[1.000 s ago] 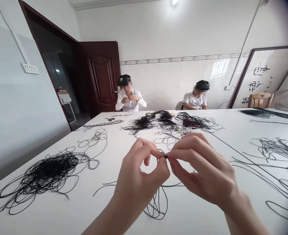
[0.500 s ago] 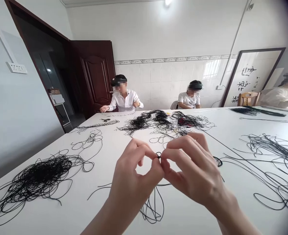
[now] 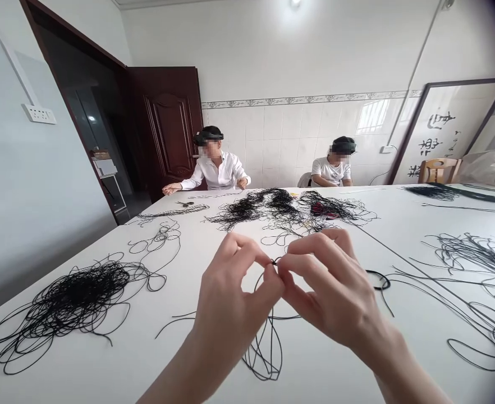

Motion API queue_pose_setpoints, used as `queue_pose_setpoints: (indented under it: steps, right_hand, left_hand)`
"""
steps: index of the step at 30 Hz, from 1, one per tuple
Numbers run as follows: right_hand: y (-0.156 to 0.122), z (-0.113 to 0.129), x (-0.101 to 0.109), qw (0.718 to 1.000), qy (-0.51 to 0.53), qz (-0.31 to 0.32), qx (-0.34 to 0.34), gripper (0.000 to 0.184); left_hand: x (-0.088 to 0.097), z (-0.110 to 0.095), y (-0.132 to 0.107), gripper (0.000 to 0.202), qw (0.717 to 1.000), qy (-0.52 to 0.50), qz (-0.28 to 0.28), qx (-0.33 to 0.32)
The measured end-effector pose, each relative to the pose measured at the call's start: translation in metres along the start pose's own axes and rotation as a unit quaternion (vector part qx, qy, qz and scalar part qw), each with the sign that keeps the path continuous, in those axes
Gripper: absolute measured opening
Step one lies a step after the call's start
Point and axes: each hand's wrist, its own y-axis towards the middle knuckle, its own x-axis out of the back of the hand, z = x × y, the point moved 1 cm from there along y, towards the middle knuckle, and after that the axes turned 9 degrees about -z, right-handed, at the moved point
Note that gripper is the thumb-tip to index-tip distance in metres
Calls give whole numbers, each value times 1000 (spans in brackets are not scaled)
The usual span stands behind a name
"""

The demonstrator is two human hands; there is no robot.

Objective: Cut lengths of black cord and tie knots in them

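Observation:
My left hand (image 3: 234, 292) and my right hand (image 3: 331, 286) meet over the white table, thumbs and forefingers pinched on a thin black cord (image 3: 274, 261). A small bit of the cord shows between the fingertips; fingers hide the rest, so I cannot tell how it is knotted. Below my hands several cord loops (image 3: 268, 359) hang or lie near the table's front. A loose cord end (image 3: 175, 317) sticks out left of my left wrist. Right of my right hand lies a curved piece of black cord (image 3: 383, 280).
A tangled heap of black cord (image 3: 79, 292) lies at the left, more bundles (image 3: 268, 205) in the middle. Long strands (image 3: 475, 258) spread at right. Scissors (image 3: 185, 204) lie near the far edge. Two people (image 3: 220, 165) sit opposite; another sits far right.
The view has swung slightly left, so the scene sits further right. Both hands keep their pinch; the small loop above the fingertips shows less now. The left co-worker's hand has moved outward.

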Motion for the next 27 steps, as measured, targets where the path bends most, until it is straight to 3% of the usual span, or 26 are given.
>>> queue_pose_setpoints:
  steps: [7,11,14,18,24,27]
  right_hand:
    - [1,0,2,996,-37,78,-15,10]
    - [0,2,7,997,-8,74,-7,17]
    - [-1,1,6,998,12,62,-12,15]
    - [-1,0,6,996,38,54,-56,10]
    - [1,1,12,997,56,50,-26,16]
    - [-2,-6,11,988,91,92,-85,15]
  left_hand:
    - [1,6,0,13,998,57,12,11]
    - [2,6,-2,12,999,45,18,-5]
    - [0,7,-4,13,994,69,-6,-85]
    - [0,3,-9,15,950,145,-101,-257]
    - [2,-3,-10,15,934,180,-122,-284]
    - [2,-2,-10,14,931,177,-118,-296]
